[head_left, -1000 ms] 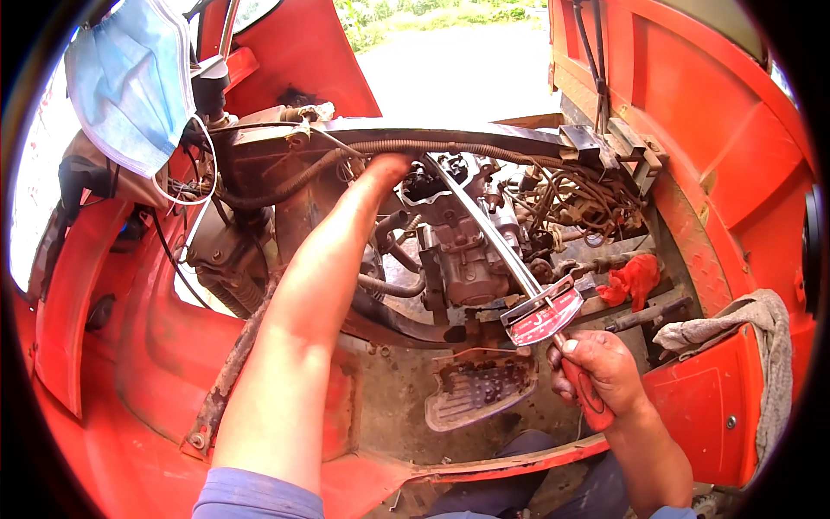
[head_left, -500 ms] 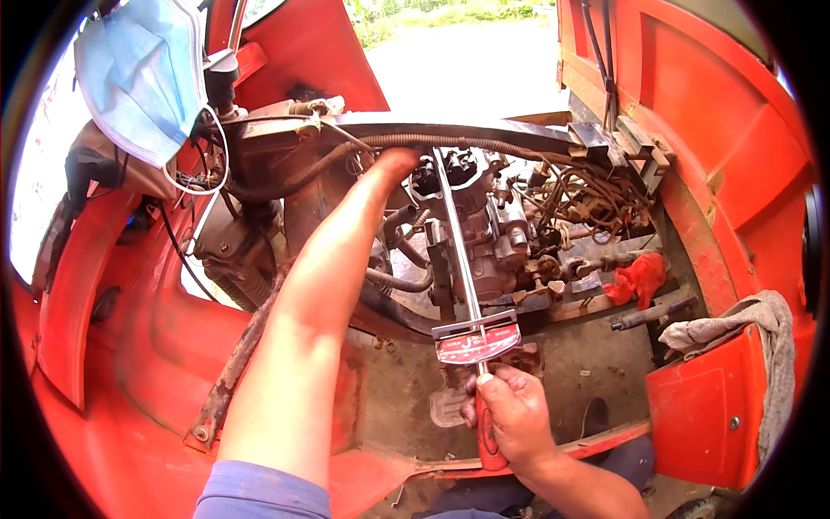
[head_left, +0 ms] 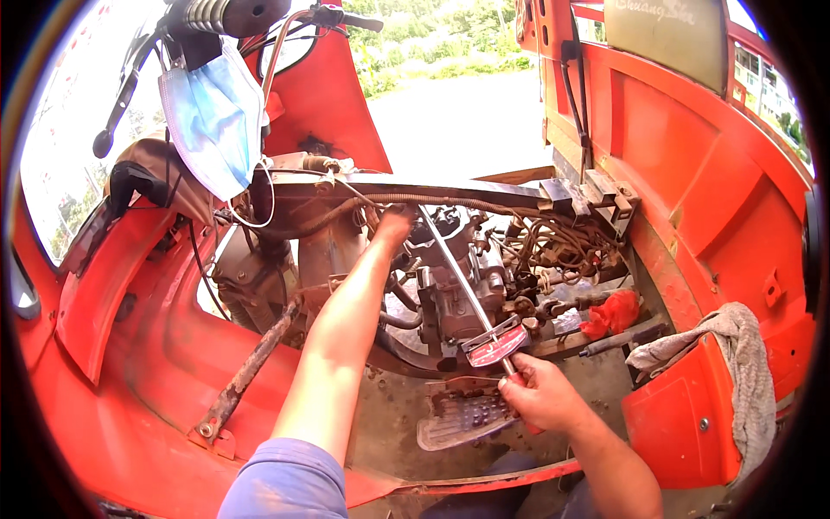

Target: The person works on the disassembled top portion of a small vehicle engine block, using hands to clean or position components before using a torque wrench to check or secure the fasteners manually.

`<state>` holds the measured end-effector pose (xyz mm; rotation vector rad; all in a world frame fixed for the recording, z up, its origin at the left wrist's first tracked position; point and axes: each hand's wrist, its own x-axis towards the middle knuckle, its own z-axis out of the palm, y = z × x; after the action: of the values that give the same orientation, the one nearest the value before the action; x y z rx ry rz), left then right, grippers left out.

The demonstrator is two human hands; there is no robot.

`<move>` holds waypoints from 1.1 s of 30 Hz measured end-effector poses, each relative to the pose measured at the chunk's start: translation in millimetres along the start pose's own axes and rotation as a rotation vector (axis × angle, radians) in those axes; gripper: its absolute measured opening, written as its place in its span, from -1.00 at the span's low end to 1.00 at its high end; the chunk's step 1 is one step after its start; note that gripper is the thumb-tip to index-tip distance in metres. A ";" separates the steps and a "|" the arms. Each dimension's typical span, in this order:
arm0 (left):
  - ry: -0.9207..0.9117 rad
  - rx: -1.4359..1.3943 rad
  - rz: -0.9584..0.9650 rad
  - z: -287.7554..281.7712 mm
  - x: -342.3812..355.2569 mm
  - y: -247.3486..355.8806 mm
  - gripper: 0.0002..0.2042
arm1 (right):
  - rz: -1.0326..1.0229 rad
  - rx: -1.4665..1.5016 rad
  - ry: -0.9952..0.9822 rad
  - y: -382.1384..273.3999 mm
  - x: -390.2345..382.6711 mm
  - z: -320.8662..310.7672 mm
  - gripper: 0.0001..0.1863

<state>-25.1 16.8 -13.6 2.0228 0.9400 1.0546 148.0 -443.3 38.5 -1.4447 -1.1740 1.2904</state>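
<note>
A beam-type torque wrench (head_left: 464, 284) slants across the opened engine (head_left: 458, 307). It has a long bright shaft, a red and white scale plate (head_left: 497, 345) and a red grip. My right hand (head_left: 545, 394) is closed around that grip, below the plate. My left hand (head_left: 396, 223) reaches to the engine's open top, close beside the wrench's far end. Its fingers lie in shadow among the parts, so I cannot make out how they are placed. What the wrench's far end sits on is hidden.
A ribbed hose (head_left: 432, 201) and a frame beam cross behind the engine. Loose wiring (head_left: 562, 246) and a red rag (head_left: 611, 314) lie to its right. A grey cloth (head_left: 750, 381) hangs over a red panel (head_left: 674, 424). A blue face mask (head_left: 213, 121) dangles at upper left; a metal pedal (head_left: 467, 419) sits below.
My right hand has swung the wrench's grip to the right, and the scale plate now tilts. My left hand stays at the engine top. The view has shifted, showing more of the upper scene.
</note>
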 end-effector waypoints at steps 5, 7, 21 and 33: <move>0.241 -0.391 0.027 8.4 -36.6 20.1 -0.56 | 0.042 0.094 -0.114 -10.4 -13.8 -30.9 -0.81; 0.283 -0.329 -0.049 12.2 -40.0 24.8 -0.58 | 0.054 0.149 -0.176 -6.9 -7.3 -44.0 -0.77; 0.455 -0.222 -0.103 1.5 -25.3 -14.7 -0.63 | 0.178 -0.686 -0.182 -116.8 93.9 -167.7 -0.68; 0.338 -0.423 -0.257 -5.4 -25.4 -1.9 -0.78 | -0.058 -1.096 0.079 -91.6 129.3 -185.5 -0.66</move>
<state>-40.8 -1.9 -22.4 1.3675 1.0117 1.3413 326.4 -299.5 122.2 -2.1372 -1.9850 0.4806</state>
